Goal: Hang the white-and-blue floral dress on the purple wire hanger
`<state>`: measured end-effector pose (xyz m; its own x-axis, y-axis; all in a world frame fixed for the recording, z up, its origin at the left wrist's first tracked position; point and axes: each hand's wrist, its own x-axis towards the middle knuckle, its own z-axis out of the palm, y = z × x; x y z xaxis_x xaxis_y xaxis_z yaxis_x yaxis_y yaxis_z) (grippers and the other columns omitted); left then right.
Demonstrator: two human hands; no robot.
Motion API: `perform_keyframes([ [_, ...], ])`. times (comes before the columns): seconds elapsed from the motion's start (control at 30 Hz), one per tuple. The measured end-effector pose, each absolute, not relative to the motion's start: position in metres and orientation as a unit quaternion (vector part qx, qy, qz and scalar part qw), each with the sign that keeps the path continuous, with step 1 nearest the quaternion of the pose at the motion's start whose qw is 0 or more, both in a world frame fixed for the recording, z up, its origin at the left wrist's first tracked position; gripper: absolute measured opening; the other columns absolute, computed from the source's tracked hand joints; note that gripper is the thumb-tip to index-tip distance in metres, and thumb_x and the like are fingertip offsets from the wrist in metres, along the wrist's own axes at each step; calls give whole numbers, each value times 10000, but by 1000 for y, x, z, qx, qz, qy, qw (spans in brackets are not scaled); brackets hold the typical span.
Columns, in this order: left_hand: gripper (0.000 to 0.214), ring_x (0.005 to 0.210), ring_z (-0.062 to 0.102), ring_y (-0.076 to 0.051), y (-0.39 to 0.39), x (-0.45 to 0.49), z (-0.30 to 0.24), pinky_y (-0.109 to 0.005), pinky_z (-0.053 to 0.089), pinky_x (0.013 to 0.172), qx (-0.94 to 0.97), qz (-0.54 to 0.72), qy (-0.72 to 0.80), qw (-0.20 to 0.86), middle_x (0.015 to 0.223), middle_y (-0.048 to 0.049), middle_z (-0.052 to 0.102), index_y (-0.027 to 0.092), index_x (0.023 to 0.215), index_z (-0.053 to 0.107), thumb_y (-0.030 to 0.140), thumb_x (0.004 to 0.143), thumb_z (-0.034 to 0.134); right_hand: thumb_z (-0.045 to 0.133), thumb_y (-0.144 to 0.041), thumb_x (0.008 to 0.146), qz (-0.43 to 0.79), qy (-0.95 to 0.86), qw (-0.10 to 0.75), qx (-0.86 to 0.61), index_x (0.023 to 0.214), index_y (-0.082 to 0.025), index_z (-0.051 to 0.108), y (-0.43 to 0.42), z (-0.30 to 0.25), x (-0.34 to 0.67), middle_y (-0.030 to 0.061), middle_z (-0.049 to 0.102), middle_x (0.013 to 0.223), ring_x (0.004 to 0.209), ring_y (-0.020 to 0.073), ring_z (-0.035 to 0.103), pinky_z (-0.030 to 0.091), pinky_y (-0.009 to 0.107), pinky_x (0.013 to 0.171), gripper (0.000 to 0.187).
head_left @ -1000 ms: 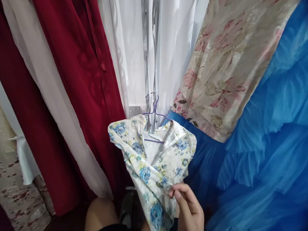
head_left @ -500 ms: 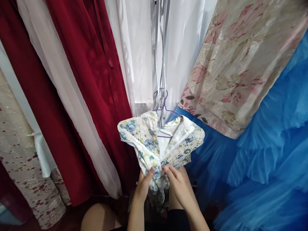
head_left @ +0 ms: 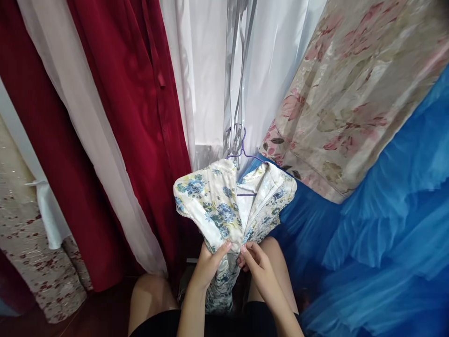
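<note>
A small white shirt with blue flowers (head_left: 217, 206) hangs on a purple wire hanger (head_left: 242, 150), hooked to a metal rack (head_left: 238, 93) low in the middle. My left hand (head_left: 208, 264) grips the shirt's left front edge, thumb over the cloth. My right hand (head_left: 256, 264) pinches the right front edge just beside it. The two hands meet at the shirt's front opening, below the collar. The lower part of the shirt hangs down between my knees.
Dark red garments (head_left: 115, 117) and a sheer white one (head_left: 84, 121) hang at the left. White fabric (head_left: 206, 70) hangs behind the rack. A beige rose-print garment (head_left: 343, 93) and a blue tulle skirt (head_left: 386, 234) fill the right. A speckled beige cloth (head_left: 24, 248) is far left.
My left hand came up and took hold of the shirt beside my right hand. Both hands drew the front edges together, bunching the shirt narrower.
</note>
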<state>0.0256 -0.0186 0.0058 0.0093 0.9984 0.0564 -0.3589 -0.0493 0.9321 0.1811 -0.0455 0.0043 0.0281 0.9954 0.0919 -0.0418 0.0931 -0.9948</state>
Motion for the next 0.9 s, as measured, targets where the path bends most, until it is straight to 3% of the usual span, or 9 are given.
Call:
perform_keyframes([
  [0.27,442,1100,665,-290,-16,24,7,-372,498,981,452,563,394,569,1157,-116,737,142,1114,710,293,711,814,553,-514,961,475,-529,544,-446,749,-202,552,-55,14,191,5,569,651,646,173,499,381,297,649,378],
  [0.4,409,941,692,-275,-1,9,-6,-351,531,853,354,629,469,509,987,-105,750,115,1021,700,260,652,797,557,-525,950,457,-524,554,-458,719,-205,542,-56,11,199,-4,536,607,609,162,455,358,293,618,395],
  [0.47,378,920,678,-247,8,-1,-13,-334,521,837,328,683,479,443,968,-84,722,134,1029,668,267,684,744,580,-522,935,452,-515,563,-463,721,-206,549,-56,10,200,-6,531,598,598,159,445,347,291,603,383],
  [0.57,374,1023,623,-222,10,-11,-15,-307,487,875,327,760,507,240,1084,-78,643,183,1084,596,261,735,709,615,-519,915,448,-503,570,-471,748,-201,574,-56,10,199,-5,533,613,599,160,455,340,288,595,361],
  [0.67,284,1044,585,-214,-1,-7,-1,-312,461,907,371,759,523,113,1092,-71,599,205,1076,577,259,817,683,639,-517,904,465,-509,557,-463,786,-195,597,-55,11,193,-5,530,641,624,165,474,345,282,601,345],
  [0.77,115,950,613,-213,-15,4,17,-319,477,882,546,641,473,260,987,-65,636,196,991,615,248,889,607,655,-499,903,488,-525,538,-443,800,-187,609,-53,14,184,-14,512,635,625,159,459,338,277,605,331],
  [0.83,124,949,632,-220,-22,11,24,-317,491,870,643,513,417,386,992,-69,664,195,1002,631,219,890,584,649,-480,914,495,-534,532,-432,801,-182,611,-52,15,179,-17,503,641,625,150,445,326,274,603,321],
  [0.9,157,962,638,-220,-25,17,26,-311,487,875,677,452,394,426,995,-62,675,200,1026,627,195,873,592,642,-469,924,499,-540,528,-425,806,-177,615,-50,14,174,-16,504,658,629,145,437,317,273,601,317],
])
